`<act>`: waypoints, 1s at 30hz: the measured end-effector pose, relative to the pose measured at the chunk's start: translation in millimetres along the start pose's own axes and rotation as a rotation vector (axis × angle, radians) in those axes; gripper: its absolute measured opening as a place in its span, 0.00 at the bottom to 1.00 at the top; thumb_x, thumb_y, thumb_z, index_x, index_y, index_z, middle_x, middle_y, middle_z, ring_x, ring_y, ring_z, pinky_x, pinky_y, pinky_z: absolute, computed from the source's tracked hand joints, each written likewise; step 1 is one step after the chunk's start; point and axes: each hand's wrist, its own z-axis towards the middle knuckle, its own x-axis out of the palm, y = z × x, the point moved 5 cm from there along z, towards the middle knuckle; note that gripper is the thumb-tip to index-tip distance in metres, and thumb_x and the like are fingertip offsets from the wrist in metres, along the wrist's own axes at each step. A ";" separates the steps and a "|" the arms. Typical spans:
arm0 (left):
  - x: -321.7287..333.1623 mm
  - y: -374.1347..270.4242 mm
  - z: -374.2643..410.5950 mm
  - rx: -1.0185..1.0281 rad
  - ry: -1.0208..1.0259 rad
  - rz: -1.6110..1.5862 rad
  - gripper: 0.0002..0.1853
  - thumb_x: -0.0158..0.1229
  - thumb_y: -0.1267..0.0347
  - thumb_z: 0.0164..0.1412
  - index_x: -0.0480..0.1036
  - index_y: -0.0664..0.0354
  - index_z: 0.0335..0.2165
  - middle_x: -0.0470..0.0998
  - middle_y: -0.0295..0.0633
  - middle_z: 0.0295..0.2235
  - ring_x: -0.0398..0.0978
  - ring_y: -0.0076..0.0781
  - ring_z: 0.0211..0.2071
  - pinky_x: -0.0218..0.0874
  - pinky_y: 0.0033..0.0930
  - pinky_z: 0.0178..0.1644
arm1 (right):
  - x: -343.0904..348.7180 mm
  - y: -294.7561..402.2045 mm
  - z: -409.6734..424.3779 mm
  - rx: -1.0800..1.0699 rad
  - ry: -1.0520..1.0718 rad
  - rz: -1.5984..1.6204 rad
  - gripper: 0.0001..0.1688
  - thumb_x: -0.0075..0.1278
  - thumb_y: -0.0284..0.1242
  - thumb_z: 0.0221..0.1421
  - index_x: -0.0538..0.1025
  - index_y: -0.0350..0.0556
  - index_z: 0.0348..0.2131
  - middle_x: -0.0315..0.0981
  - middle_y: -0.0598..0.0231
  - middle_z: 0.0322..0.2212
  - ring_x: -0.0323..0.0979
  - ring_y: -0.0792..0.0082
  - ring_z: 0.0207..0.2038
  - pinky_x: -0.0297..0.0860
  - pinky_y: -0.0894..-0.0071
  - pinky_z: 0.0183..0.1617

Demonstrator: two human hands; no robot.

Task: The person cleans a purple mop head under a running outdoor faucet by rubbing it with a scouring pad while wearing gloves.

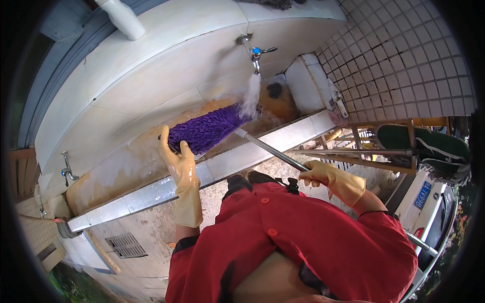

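A purple chenille mop head (206,128) lies over the tiled trough, and water from the lever tap (257,60) pours onto its right end. My left hand (178,157), in a wet yellowish rubber glove, is at the mop head's left end, thumb and fingers around its edge. The metal mop pole (274,151) runs from the head down to the right. Gloved in the same way, my right hand (314,174) is closed around that pole, whose far end comes out beyond my right arm.
The trough's tiled front rim (227,164) runs before me. A white bottle (123,19) lies on the upper ledge. At left is a second tap (67,172). On the right are a rack (358,144) with a green mop (424,146), and a parked white car (413,193). A floor drain grate (126,245) is lower left.
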 end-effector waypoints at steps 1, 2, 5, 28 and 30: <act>3.7 -2.3 -0.3 -0.002 0.000 0.008 0.29 0.48 0.79 0.59 0.60 0.56 0.60 0.62 0.45 0.60 0.59 0.39 0.61 0.47 0.38 0.65 | -0.9 -3.3 2.4 0.000 -0.002 -0.005 0.11 0.54 0.32 0.55 0.72 0.46 0.36 0.70 0.71 0.17 0.60 0.83 0.14 0.57 0.80 0.17; 7.1 -3.9 -0.9 -0.003 0.000 0.016 0.29 0.48 0.79 0.59 0.60 0.57 0.60 0.62 0.45 0.60 0.59 0.40 0.61 0.48 0.38 0.65 | -3.6 -6.9 6.5 -0.010 0.008 -0.009 0.11 0.54 0.32 0.55 0.72 0.46 0.36 0.70 0.70 0.17 0.61 0.82 0.14 0.58 0.79 0.17; 13.4 -10.4 -3.0 0.064 -0.027 0.108 0.27 0.49 0.78 0.59 0.62 0.59 0.58 0.64 0.47 0.59 0.61 0.43 0.60 0.49 0.41 0.65 | -7.4 -22.5 24.9 -0.050 0.082 0.027 0.12 0.53 0.34 0.53 0.72 0.45 0.35 0.73 0.68 0.19 0.67 0.77 0.15 0.62 0.79 0.17; 51.0 -43.4 32.3 0.299 -0.039 0.224 0.25 0.51 0.80 0.58 0.65 0.60 0.55 0.69 0.49 0.54 0.65 0.47 0.56 0.53 0.43 0.62 | -108.4 227.9 -42.7 -1.332 -1.066 -0.750 0.19 0.48 0.24 0.58 0.68 0.41 0.50 0.73 0.47 0.42 0.74 0.52 0.43 0.73 0.60 0.44; 54.5 -47.0 34.3 0.286 -0.017 0.179 0.25 0.50 0.80 0.58 0.65 0.61 0.55 0.69 0.48 0.55 0.65 0.46 0.56 0.52 0.42 0.63 | -116.3 261.1 -57.7 -1.480 -1.100 -0.662 0.18 0.48 0.26 0.58 0.69 0.39 0.47 0.73 0.48 0.42 0.74 0.51 0.39 0.74 0.58 0.39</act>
